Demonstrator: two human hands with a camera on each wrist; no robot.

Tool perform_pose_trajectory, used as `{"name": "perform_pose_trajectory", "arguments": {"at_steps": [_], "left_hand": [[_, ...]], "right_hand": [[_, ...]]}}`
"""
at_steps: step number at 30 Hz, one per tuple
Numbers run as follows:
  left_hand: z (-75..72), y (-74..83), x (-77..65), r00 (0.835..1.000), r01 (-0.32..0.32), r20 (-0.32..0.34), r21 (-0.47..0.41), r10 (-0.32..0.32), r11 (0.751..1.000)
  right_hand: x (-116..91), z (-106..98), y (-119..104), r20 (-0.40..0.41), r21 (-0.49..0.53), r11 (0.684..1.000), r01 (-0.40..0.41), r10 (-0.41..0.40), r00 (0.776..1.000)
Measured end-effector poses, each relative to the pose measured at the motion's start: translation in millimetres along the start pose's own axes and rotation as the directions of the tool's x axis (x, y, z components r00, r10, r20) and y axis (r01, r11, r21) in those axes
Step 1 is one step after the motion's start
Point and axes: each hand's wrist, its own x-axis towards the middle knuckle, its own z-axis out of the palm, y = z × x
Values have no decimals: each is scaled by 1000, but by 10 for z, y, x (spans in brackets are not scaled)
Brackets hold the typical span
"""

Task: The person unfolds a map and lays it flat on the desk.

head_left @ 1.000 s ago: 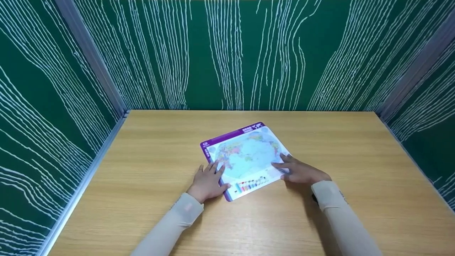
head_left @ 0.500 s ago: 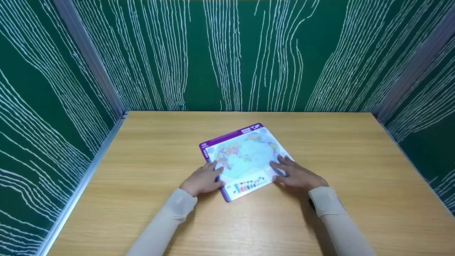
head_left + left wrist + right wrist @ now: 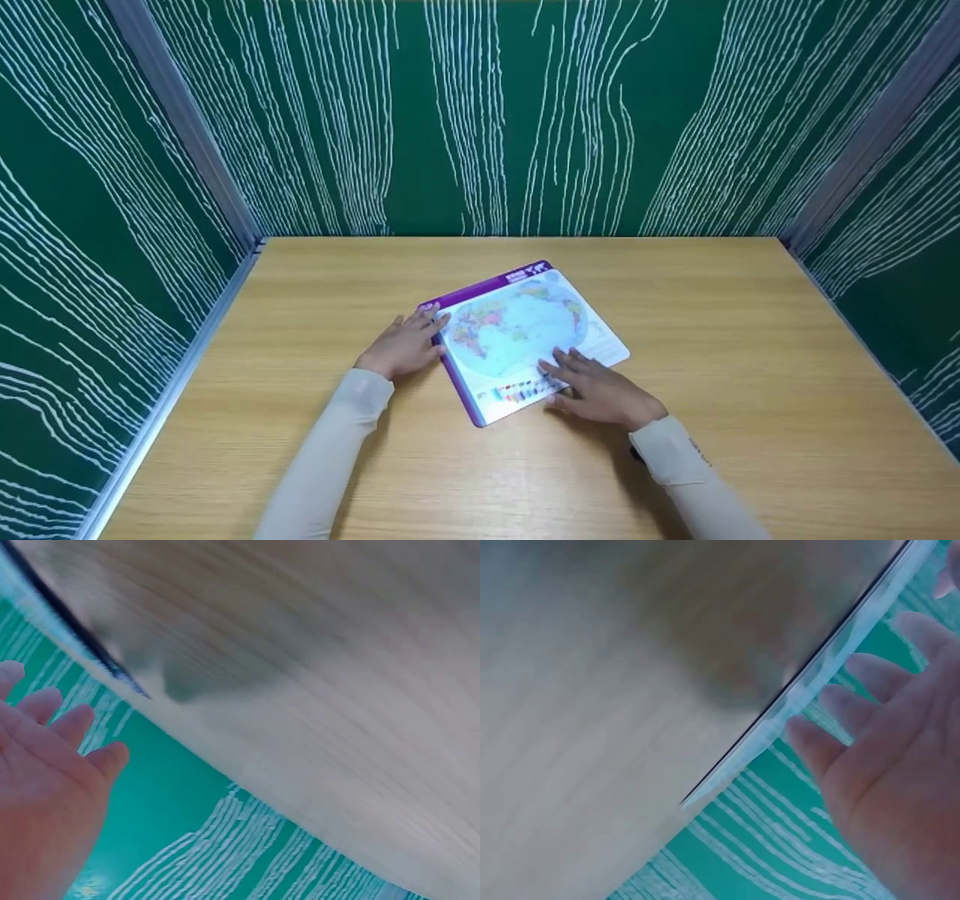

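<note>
The bare left hand (image 3: 403, 346) was shifted up along the left side of the thin, rectangular, purple-and-white world map sheet (image 3: 517, 330), from its lower part to the upper left corner. The small pale logo (image 3: 427, 307) there, fully exposed earlier, was partly covered by its fingers, while the lower stretch of the purple left border (image 3: 460, 382) was laid bare. The bare right hand (image 3: 604, 391) was brought leftward from the right side to the lower edge. By this, the rounded lower right corner (image 3: 621, 354) was uncovered, and the right end of the row of small multicoloured blocks (image 3: 517, 391) was hidden.
</note>
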Motion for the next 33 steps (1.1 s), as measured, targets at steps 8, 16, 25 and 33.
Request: {"name": "perform_pose_trajectory", "arguments": {"at_steps": [8,16,25,33], "left_hand": [[26,-104,97,999,20,34,-12,-19,1000],[39,-111,105,998,14,57,-38,-12,999],[28,-41,62,995,61,86,-44,-57,997],[23,33,-21,997,31,72,-12,-30,999]], "right_hand": [[26,91,-130,31,-35,999,-18,19,999],[24,100,-149,16,-15,1000,12,-12,1000],[3,51,-115,8,-25,1000,3,-3,1000],[11,23,-48,8,-12,1000,-8,9,1000]]}}
